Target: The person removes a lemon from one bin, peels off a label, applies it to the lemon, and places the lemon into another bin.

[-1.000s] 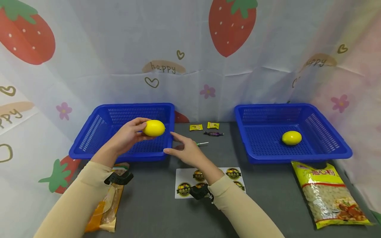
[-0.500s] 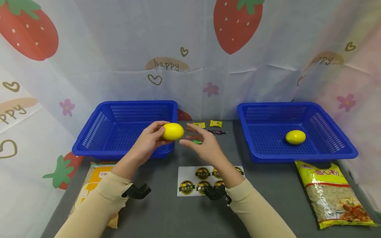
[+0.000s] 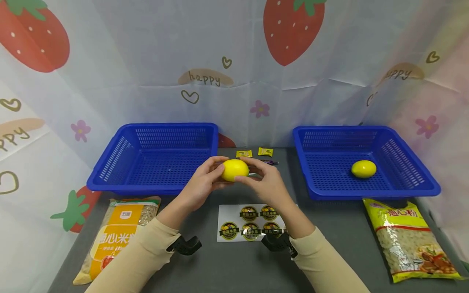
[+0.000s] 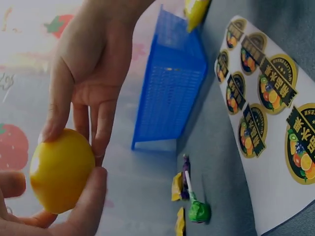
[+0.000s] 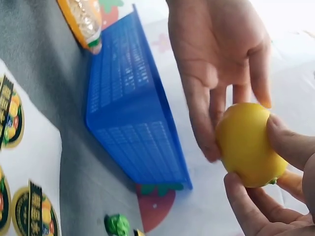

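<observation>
Both hands met over the middle of the worktop (image 3: 234, 260), holding one yellow lemon (image 3: 235, 169) between them, above the sticker sheet (image 3: 250, 223). The left hand (image 3: 200, 188) curled its fingers (image 4: 101, 129) round the fruit from nine o'clock; the right hand (image 3: 269, 185) pinched it from three o'clock with thumb and fingertips. It looked light, rigid, smooth and glossy, so probably slippery; a grip across its broad middle seemed safest, not its tapered ends.

hidden: sticker sheet (image 3: 234, 221) corner under right wrist; cut: rice bag (image 3: 113, 238) bottom edge
</observation>
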Demonstrator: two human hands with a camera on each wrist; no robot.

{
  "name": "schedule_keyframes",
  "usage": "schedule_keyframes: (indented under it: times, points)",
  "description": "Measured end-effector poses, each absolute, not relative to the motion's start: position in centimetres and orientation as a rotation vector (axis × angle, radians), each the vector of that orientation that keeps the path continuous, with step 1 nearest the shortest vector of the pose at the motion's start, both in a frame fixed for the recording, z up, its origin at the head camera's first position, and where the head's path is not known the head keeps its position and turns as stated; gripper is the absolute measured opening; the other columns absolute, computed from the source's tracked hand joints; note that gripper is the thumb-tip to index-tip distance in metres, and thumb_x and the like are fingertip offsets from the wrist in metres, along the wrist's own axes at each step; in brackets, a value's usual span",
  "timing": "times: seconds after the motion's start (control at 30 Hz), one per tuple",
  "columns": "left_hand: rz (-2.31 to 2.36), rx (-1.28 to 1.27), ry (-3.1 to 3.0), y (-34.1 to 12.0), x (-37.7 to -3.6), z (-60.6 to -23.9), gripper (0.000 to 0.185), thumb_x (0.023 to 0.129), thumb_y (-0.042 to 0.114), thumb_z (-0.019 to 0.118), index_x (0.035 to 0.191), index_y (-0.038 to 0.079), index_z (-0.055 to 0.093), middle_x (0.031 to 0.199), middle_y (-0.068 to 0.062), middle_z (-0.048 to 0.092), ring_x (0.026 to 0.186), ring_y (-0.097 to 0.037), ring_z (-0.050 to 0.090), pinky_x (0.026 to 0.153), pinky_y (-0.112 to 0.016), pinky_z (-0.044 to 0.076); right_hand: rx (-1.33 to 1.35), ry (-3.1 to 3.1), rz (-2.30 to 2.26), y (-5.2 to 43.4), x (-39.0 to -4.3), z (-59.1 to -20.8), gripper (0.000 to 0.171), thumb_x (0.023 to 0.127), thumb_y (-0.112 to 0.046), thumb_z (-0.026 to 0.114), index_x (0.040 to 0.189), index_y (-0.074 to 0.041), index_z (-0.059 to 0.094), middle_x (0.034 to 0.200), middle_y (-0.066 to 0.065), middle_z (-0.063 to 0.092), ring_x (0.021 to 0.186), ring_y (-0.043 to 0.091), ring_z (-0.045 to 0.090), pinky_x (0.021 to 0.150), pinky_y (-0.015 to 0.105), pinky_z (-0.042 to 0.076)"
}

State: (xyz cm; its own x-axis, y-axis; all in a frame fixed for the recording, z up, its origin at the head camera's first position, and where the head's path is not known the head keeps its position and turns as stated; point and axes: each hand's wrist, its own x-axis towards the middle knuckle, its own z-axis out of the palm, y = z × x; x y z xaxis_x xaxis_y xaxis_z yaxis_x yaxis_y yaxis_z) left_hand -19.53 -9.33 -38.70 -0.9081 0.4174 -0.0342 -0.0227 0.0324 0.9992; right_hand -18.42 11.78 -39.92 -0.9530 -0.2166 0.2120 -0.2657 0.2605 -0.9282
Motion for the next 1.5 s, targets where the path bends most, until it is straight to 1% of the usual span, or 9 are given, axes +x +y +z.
schedule_keyframes:
  times: [0.17,0.27,0.43,0.57,0.63,0.87,1.1,1.3,1.5]
  points:
    - [1.839,0.479,2.164,-8.2,-19.3,-39.2,0.041,0.107,0.021,0.053,0.144,0.005,0.046,0.140,-0.019,0.047,0.107,-0.030,0.068,0.088,-0.047,0.059,0.455,-2.471,1.795,13.5,-18.0,-40.2,0.055,0.089,-0.029,0.078,0.140,-0.018,0.061,0.137,0.007,0.062,0.119,0.028,0.066,0.093,0.041,0.058]
    - [1.806,0.475,2.196,-7.1,-19.1,-39.7,0.041,0.105,0.021,0.055,0.143,0.007,0.047,0.140,-0.018,0.049,0.103,-0.027,0.070,0.087,-0.045,0.060,0.440,-2.491,1.766,14.5,-17.9,-40.6,0.054,0.089,-0.028,0.079,0.139,-0.018,0.061,0.138,0.007,0.062,0.120,0.028,0.065,0.093,0.043,0.058]
    - [1.793,0.406,2.220,-5.4,-19.2,-40.9,0.040,0.105,0.017,0.057,0.142,0.007,0.050,0.137,-0.018,0.051,0.103,-0.031,0.071,0.088,-0.042,0.060,0.404,-2.554,1.719,15.8,-18.0,-41.7,0.055,0.089,-0.029,0.079,0.139,-0.016,0.062,0.138,0.008,0.062,0.121,0.030,0.065,0.093,0.045,0.058]
    - [1.765,0.343,2.237,-4.5,-19.5,-42.4,0.041,0.104,0.018,0.058,0.143,0.007,0.051,0.136,-0.018,0.054,0.109,-0.039,0.068,0.094,-0.049,0.056,0.363,-2.618,1.712,16.5,-18.3,-43.0,0.057,0.089,-0.030,0.079,0.140,-0.012,0.061,0.139,0.009,0.062,0.122,0.031,0.063,0.093,0.045,0.057]
    - [1.739,0.315,2.256,-4.2,-19.8,-43.3,0.042,0.103,0.019,0.060,0.142,0.008,0.052,0.136,-0.017,0.055,0.110,-0.038,0.067,0.096,-0.051,0.055,0.339,-2.649,1.708,16.8,-18.5,-43.7,0.058,0.089,-0.030,0.079,0.140,-0.011,0.060,0.139,0.009,0.062,0.123,0.031,0.063,0.094,0.045,0.057]
    - [1.691,0.229,2.297,-3.1,-21.1,-46.0,0.039,0.100,0.016,0.064,0.139,0.009,0.059,0.134,-0.016,0.058,0.106,-0.026,0.069,0.090,-0.041,0.058,0.231,-2.732,1.660,17.3,-19.5,-46.0,0.054,0.087,-0.027,0.082,0.136,-0.014,0.063,0.137,0.009,0.063,0.123,0.030,0.063,0.098,0.048,0.055]
    - [1.615,0.191,2.349,-2.4,-21.7,-47.2,0.040,0.099,0.015,0.066,0.138,0.009,0.060,0.131,-0.017,0.060,0.100,-0.025,0.069,0.080,-0.033,0.058,0.168,-2.770,1.650,17.7,-20.3,-47.9,0.055,0.085,-0.025,0.083,0.135,-0.012,0.063,0.135,0.012,0.064,0.120,0.032,0.064,0.098,0.047,0.055]
    - [1.598,0.140,2.378,-2.1,-21.7,-47.6,0.044,0.099,0.015,0.066,0.141,0.004,0.057,0.132,-0.017,0.061,0.108,-0.027,0.069,0.085,-0.035,0.058,0.153,-2.787,1.631,17.6,-20.7,-48.6,0.056,0.085,-0.026,0.083,0.136,-0.012,0.063,0.137,0.013,0.063,0.121,0.033,0.063,0.098,0.047,0.054]
    - [1.498,0.103,2.460,-1.6,-21.6,-47.6,0.045,0.098,0.019,0.068,0.140,0.006,0.058,0.128,-0.012,0.064,0.112,-0.026,0.066,0.092,-0.039,0.056,0.120,-2.798,1.621,17.7,-20.8,-49.0,0.056,0.086,-0.026,0.082,0.137,-0.012,0.062,0.138,0.012,0.062,0.121,0.032,0.063,0.099,0.047,0.054]
